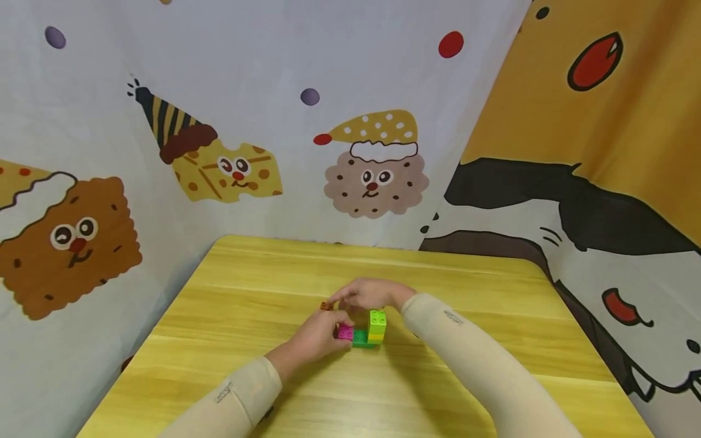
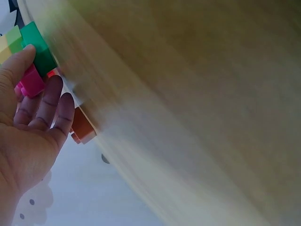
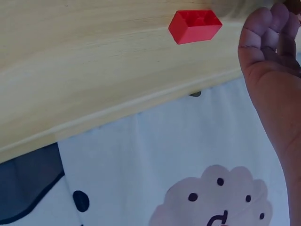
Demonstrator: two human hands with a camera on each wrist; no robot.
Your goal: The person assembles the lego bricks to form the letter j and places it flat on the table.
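Note:
Between the thumb and fingers of my left hand (image 1: 316,336) is a pink brick (image 1: 345,333), seated at the left end of a green brick (image 1: 359,338). At the green piece's right end rises a stack with a yellow brick (image 1: 376,336) below a lime brick (image 1: 378,318). My right hand (image 1: 372,293) reaches over behind this build, its index fingertip at a brown brick (image 1: 325,306). In the left wrist view the brown brick (image 2: 83,126) stands on the table beyond the left fingers. The right thumb is mostly hidden.
A red brick (image 3: 195,27) lies on the wooden table (image 1: 263,280), beside the right hand in the right wrist view; the right hand hides it from the head view. A printed curtain (image 1: 285,55) hangs behind the table's far edge.

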